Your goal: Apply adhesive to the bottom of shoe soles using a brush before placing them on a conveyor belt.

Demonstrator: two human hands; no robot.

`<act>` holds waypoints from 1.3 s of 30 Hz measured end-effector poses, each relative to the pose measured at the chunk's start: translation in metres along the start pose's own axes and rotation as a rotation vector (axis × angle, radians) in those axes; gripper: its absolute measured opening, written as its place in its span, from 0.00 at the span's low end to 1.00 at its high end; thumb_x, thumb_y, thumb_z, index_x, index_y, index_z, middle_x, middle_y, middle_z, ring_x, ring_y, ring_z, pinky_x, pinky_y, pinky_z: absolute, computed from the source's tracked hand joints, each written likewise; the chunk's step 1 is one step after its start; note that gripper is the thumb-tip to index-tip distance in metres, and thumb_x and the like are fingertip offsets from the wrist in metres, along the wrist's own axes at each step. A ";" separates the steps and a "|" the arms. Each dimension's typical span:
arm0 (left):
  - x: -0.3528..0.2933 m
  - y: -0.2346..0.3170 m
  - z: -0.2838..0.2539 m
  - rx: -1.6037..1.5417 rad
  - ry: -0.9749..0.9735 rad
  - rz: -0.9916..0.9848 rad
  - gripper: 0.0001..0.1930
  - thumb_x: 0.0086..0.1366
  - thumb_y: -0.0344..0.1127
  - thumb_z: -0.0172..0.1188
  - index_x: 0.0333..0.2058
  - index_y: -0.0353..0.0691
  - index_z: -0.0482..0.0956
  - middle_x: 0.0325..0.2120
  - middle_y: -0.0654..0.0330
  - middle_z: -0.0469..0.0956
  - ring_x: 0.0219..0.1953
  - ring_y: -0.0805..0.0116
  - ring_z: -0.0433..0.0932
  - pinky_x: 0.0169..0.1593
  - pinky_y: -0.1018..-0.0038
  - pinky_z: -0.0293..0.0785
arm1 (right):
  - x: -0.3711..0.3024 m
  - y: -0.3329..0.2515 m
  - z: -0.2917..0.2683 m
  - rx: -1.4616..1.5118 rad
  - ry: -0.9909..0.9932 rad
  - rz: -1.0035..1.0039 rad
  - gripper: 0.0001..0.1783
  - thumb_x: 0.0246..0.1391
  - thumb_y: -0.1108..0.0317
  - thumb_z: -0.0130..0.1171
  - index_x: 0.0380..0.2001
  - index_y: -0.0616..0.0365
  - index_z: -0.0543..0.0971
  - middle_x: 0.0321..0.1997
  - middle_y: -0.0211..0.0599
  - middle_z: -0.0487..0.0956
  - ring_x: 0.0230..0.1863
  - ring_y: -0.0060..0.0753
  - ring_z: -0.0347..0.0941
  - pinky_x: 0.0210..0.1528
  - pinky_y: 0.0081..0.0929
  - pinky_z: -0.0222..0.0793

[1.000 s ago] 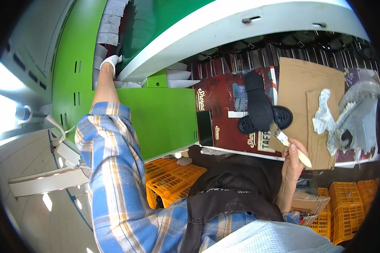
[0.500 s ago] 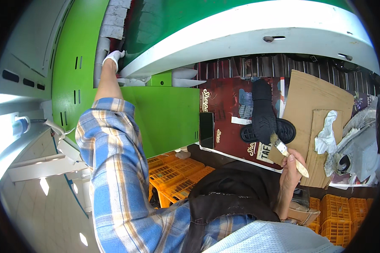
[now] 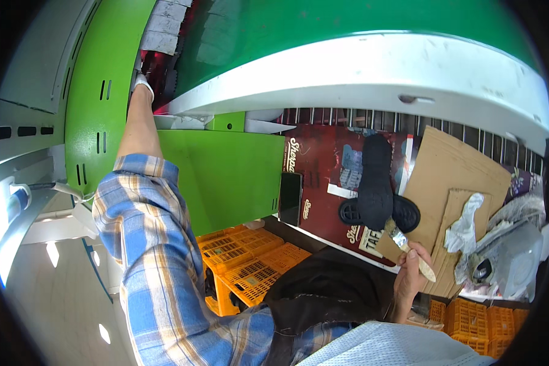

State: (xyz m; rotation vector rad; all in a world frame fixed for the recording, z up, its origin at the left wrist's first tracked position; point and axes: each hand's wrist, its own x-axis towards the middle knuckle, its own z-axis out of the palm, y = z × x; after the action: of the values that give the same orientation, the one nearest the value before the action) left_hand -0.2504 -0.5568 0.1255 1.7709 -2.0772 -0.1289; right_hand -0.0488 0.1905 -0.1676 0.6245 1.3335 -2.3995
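Note:
My right hand (image 3: 410, 271) pinches the pale wooden handle of a paintbrush (image 3: 397, 236). The bristle end is at the lower end of a dark shoe sole (image 3: 377, 177), which lies lengthwise across another black sole (image 3: 407, 213). Both rest on a dark red printed cardboard sheet (image 3: 323, 213). Far to the left, my left hand (image 3: 143, 82), in a white glove or wrap, reaches into an opening of the green machine (image 3: 232, 174), beside a red glow. Its fingers are hidden in the opening.
A black phone-like slab (image 3: 290, 198) lies at the sheet's left edge. To the right are brown cardboard (image 3: 451, 177), crumpled white paper (image 3: 463, 226) and a plastic-wrapped container (image 3: 512, 259). Metal rollers (image 3: 348, 117) run behind. Orange crates (image 3: 250, 262) stand below. A white curved rail (image 3: 360, 67) crosses above.
My left hand has gone deeper into the opening, and the red glow shows more. The view has shifted slightly. My right hand still holds the paintbrush at the sole.

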 end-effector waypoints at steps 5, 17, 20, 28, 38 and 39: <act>-0.005 -0.011 0.000 0.211 0.036 0.080 0.35 0.60 0.62 0.41 0.58 0.42 0.63 0.59 0.57 0.62 0.59 0.62 0.62 0.60 0.64 0.55 | 0.008 -0.003 0.013 -0.018 -0.032 0.062 0.11 0.51 0.70 0.57 0.35 0.67 0.75 0.31 0.35 0.73 0.25 0.19 0.65 0.27 0.15 0.62; -0.138 0.010 -0.010 0.311 -0.449 0.457 0.31 0.62 0.59 0.43 0.57 0.47 0.65 0.59 0.59 0.62 0.61 0.62 0.60 0.60 0.64 0.57 | 0.030 0.000 0.023 -0.025 -0.130 0.133 0.11 0.52 0.68 0.57 0.36 0.65 0.76 0.30 0.33 0.73 0.24 0.19 0.65 0.27 0.16 0.59; -0.101 0.002 0.030 0.502 -0.295 0.424 0.34 0.62 0.61 0.38 0.59 0.44 0.62 0.60 0.53 0.58 0.62 0.59 0.57 0.62 0.62 0.53 | 0.029 -0.006 0.029 -0.053 -0.104 0.120 0.10 0.51 0.69 0.57 0.34 0.66 0.76 0.29 0.34 0.72 0.24 0.20 0.65 0.27 0.16 0.60; 0.012 -0.045 0.112 0.691 -0.246 0.139 0.34 0.63 0.58 0.37 0.56 0.35 0.63 0.59 0.48 0.59 0.62 0.53 0.57 0.60 0.59 0.55 | 0.019 -0.005 0.010 -0.161 0.078 0.099 0.12 0.50 0.69 0.57 0.35 0.67 0.76 0.27 0.32 0.73 0.24 0.20 0.65 0.27 0.16 0.60; -0.029 0.036 0.111 0.225 -0.288 0.321 0.33 0.59 0.52 0.39 0.55 0.32 0.64 0.57 0.47 0.62 0.61 0.56 0.59 0.61 0.68 0.54 | -0.005 -0.033 0.028 -0.145 0.080 -0.094 0.10 0.52 0.73 0.55 0.35 0.69 0.76 0.26 0.33 0.71 0.25 0.19 0.64 0.28 0.15 0.59; -0.065 0.025 0.094 0.140 -0.284 0.289 0.33 0.59 0.52 0.42 0.55 0.30 0.64 0.57 0.47 0.63 0.59 0.58 0.62 0.60 0.69 0.56 | -0.002 -0.024 0.033 -0.156 0.033 -0.071 0.10 0.52 0.73 0.55 0.35 0.69 0.76 0.25 0.32 0.72 0.24 0.19 0.64 0.28 0.15 0.59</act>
State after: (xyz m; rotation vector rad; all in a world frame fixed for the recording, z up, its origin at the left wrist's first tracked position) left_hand -0.2999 -0.5077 0.0321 1.5800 -2.5794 -0.1634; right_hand -0.0658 0.1749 -0.1336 0.5849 1.5633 -2.3194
